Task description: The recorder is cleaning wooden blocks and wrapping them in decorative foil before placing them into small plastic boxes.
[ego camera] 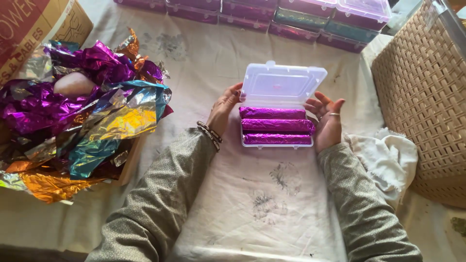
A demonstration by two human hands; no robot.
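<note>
A small clear plastic box [252,143] lies open on the cloth in front of me, its lid [282,83] tilted up at the back. Inside lie three rolls wrapped in shiny purple foil [276,126], side by side. My left hand [223,109] rests against the box's left side, fingertips at the lid's edge. To the right of the box is my right hand [327,121], palm turned inward and fingers spread, touching or nearly touching its side. Neither hand grips anything.
A heap of crumpled foil sheets [82,106] in purple, gold and teal fills a cardboard box at left. Stacked closed plastic boxes [301,19] line the far edge. A woven basket [427,97] stands at right, with a white rag [388,155] beside it.
</note>
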